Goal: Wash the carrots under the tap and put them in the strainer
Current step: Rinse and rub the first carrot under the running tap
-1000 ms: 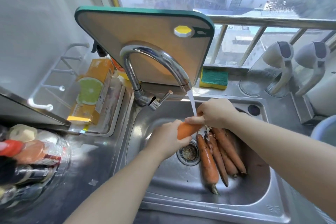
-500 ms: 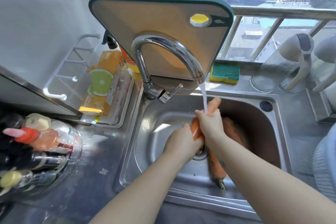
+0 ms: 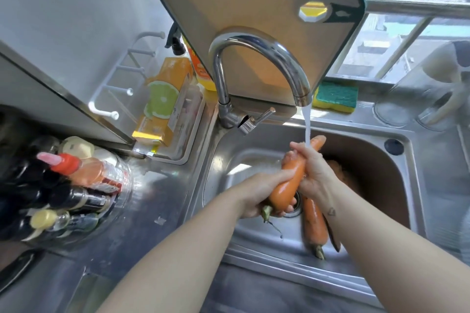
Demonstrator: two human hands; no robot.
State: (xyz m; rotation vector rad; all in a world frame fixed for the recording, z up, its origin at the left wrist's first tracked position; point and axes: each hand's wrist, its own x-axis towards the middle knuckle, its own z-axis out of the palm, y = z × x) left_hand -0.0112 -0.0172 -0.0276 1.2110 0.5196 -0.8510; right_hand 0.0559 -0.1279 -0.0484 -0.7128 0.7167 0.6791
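I see the steel sink (image 3: 396, 185), tap (image 3: 256, 58) running. My left hand (image 3: 259, 193) grips the thick end of one carrot (image 3: 290, 180); my right hand (image 3: 315, 172) wraps its upper half, tip under the stream. More carrots (image 3: 314, 226) lie in the basin.

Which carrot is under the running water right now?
The carrot held in both hands, left hand and right hand, tilted up into the stream. The other carrots lie on the sink bottom.
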